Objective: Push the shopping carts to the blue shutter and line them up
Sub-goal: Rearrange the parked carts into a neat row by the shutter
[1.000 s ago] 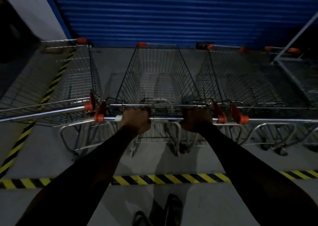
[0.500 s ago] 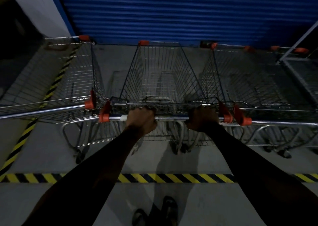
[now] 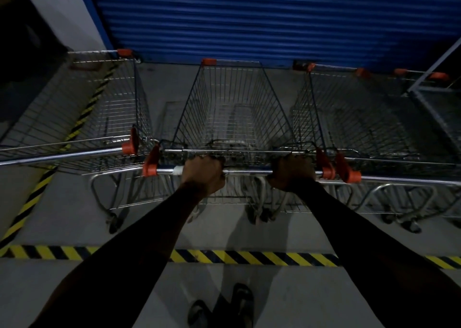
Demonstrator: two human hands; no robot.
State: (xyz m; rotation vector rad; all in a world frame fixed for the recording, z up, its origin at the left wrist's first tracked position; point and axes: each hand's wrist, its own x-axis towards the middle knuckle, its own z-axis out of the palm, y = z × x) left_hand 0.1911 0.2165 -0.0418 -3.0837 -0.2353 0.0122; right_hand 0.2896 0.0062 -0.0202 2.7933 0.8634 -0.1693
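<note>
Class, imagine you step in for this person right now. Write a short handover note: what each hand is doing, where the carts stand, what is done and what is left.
Left hand: grip curled round the middle cart's handle bar.
Right hand: grip curled round the same bar.
Middle cart: between the left cart and the right cart, nose pointing at the blue shutter. Its front rim sits a little short of the shutter, roughly level with the right cart's.
Done: three carts stand side by side at the shutter.
Left: probably nudge the middle cart to even the fronts, then let go.
</note>
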